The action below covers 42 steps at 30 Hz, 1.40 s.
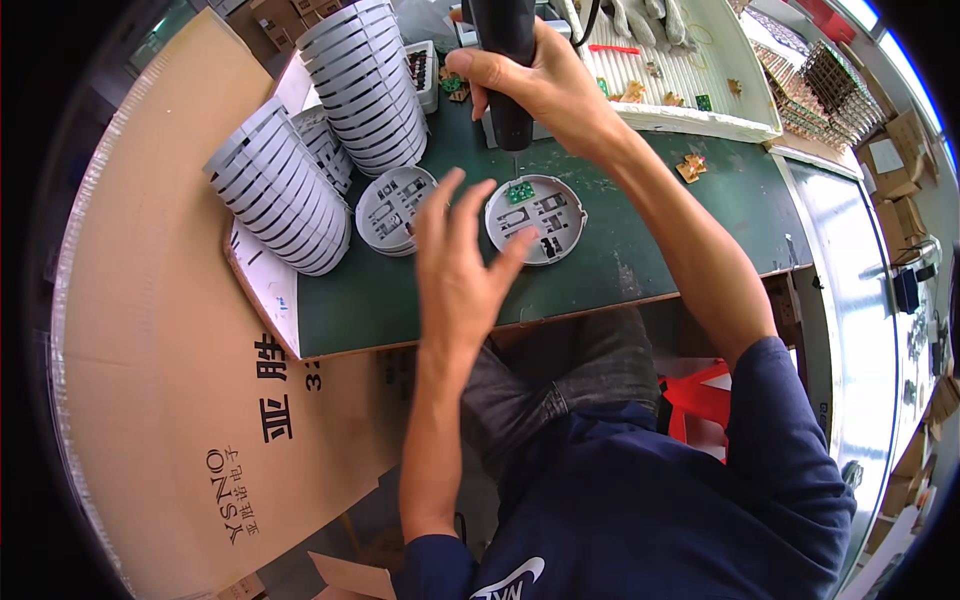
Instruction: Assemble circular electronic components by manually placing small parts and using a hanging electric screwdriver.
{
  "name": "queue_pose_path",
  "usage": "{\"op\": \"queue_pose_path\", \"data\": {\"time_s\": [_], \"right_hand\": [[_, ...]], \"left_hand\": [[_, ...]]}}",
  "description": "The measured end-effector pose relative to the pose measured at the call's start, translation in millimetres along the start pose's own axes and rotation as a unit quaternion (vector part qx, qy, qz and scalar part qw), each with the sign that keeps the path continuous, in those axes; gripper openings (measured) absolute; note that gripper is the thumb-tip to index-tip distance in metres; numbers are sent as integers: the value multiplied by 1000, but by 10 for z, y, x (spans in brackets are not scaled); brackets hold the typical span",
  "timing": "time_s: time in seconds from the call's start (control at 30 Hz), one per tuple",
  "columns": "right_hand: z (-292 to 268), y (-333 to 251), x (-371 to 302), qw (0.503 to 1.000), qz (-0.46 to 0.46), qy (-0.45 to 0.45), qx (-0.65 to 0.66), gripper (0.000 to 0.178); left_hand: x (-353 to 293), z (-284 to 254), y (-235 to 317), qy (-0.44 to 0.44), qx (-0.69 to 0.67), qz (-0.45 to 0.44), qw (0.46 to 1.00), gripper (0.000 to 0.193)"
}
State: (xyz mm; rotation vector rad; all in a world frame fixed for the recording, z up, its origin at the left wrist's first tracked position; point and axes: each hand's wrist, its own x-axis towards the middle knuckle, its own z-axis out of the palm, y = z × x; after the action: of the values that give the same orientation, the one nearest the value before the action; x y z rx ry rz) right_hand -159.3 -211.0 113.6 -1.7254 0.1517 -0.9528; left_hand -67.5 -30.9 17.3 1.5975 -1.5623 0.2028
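Note:
My right hand is wrapped round a black electric screwdriver, held upright with its thin bit pointing down. Just below the bit, a round grey plastic housing lies on the green worktop, with a small green circuit board at its upper edge. My left hand hovers at the housing's left side, fingers spread and holding nothing; whether the thumb touches the housing I cannot tell. Behind the left fingers sits a low pile of similar round housings, partly covered.
Tall stacks of grey housings stand at the left. A white ribbed tray at the back holds gloves, a red tool and small boards. Loose brown boards lie on the worktop. Large cardboard flanks the left.

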Motion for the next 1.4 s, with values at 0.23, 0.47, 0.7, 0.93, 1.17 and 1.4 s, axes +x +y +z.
{"op": "queue_pose_path", "data": {"time_s": [0.23,0.47,0.7,0.93,1.17,1.4], "right_hand": [[64,-85,-608,974,38,0,-223,64],[188,524,-1569,820,-56,-93,-563,66],[-658,31,-1778,874,112,181,-436,34],[-3050,-484,-3464,780,223,529,-249,59],[-3705,-561,-3922,290,549,390,-680,74],[-1562,-309,-2111,788,248,141,-546,44]], "left_hand": [[561,-736,-869,-293,181,-191,919,94],[676,-678,-684,-279,126,-164,938,79],[392,-811,-478,-136,9,-90,987,67],[-13,-367,-272,-157,-620,-241,730,85],[-5,-13,-123,-154,-856,-300,391,88],[39,30,7,-136,-876,-340,313,91]]}}
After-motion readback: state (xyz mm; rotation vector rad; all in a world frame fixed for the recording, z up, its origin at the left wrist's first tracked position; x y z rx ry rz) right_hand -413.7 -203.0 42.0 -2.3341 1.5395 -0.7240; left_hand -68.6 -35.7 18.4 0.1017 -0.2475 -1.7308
